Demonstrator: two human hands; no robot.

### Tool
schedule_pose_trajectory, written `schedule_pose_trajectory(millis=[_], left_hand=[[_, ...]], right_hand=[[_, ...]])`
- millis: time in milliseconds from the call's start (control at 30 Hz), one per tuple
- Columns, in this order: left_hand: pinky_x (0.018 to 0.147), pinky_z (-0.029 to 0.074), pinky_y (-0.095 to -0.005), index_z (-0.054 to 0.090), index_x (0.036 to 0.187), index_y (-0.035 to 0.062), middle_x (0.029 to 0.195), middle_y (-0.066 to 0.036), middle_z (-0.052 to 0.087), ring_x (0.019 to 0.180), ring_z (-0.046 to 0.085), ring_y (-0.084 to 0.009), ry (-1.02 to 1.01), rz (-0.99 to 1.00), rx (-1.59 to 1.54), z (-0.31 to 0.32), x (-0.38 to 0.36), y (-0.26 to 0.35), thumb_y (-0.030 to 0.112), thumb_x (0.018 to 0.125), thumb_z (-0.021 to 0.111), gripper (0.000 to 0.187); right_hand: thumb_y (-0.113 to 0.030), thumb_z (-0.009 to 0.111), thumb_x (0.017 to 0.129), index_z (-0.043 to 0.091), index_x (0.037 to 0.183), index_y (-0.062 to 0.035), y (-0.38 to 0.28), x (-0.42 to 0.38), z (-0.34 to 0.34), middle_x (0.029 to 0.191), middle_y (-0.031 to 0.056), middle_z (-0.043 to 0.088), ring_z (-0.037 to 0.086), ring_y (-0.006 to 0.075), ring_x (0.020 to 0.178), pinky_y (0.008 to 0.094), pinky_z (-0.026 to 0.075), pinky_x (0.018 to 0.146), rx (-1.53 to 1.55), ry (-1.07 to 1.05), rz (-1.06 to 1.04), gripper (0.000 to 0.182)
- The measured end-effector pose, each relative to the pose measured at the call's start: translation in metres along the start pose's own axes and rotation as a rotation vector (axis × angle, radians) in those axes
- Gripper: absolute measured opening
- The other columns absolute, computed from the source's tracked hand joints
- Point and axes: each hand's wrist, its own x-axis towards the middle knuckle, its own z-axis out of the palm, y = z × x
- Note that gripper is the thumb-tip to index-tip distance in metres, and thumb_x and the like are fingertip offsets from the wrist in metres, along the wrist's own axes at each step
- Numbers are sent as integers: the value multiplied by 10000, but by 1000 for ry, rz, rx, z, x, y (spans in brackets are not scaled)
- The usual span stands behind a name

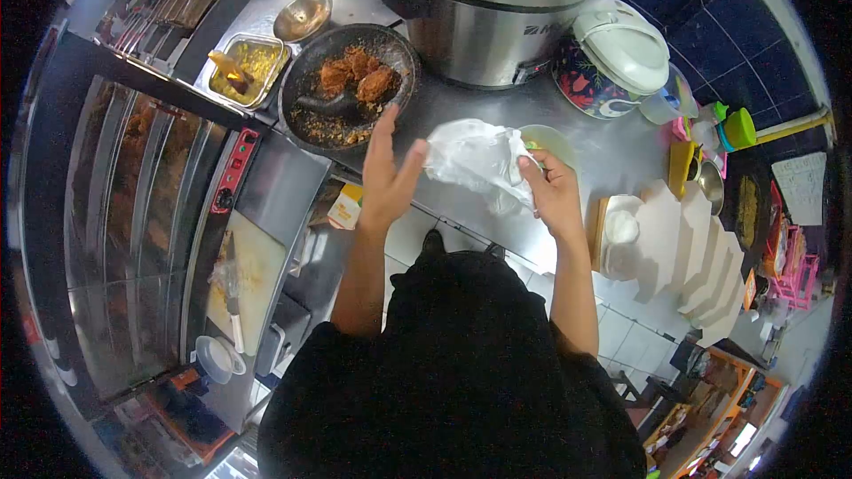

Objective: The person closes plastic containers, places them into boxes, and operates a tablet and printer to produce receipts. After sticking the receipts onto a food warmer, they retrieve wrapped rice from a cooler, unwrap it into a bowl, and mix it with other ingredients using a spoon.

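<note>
My right hand (552, 193) pinches one end of a thin white plastic bag (470, 155), which looks puffed out and crumpled. At the bag's other end, my left hand (388, 179) is raised with its fingers stretched and thumb apart. A pale green bowl (552, 139) is partly hidden behind the bag and my right hand. Beyond my left hand stands a dark stone mortar (410, 60) containing fried chicken pieces (379, 85), brown crumbs and a dark pestle (324, 107).
A large steel rice cooker (484, 40) stands at the back, beside a patterned container with a white lid (621, 44). Left are a tray of yellow food (257, 75), a metal bowl (303, 18), a glass display case (133, 213) and a cutting board (257, 275). Folded cartons (679, 244) stand right.
</note>
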Motion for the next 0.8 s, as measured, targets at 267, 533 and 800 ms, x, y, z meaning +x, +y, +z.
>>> schedule_pose_trajectory(millis=[267,533,800], left_hand=[[993,430,-357,558,1263,-94,1264,-183,606,1132,578,-267,-76,-296,-443,-48,6,-24,368,1062,334,552],[723,512,-345,645,1179,21,1018,-152,698,843,652,-241,-566,-123,-50,-92,-7,-46,293,800,793,489],[549,385,-282,653,798,20,658,32,540,611,467,-77,-175,-643,-150,-112,-63,-130,357,950,628,370]], right_hand=[[-203,655,944,679,1081,-4,4,8,36,811,-28,645,508,21,674,188,419,619,54,-118,-105,243],[-174,653,944,673,1091,-10,10,3,86,867,-21,656,541,26,772,203,446,696,-20,-317,-81,221],[-181,629,959,676,1058,0,104,16,132,864,-10,667,559,50,773,225,461,698,-20,-257,101,211]])
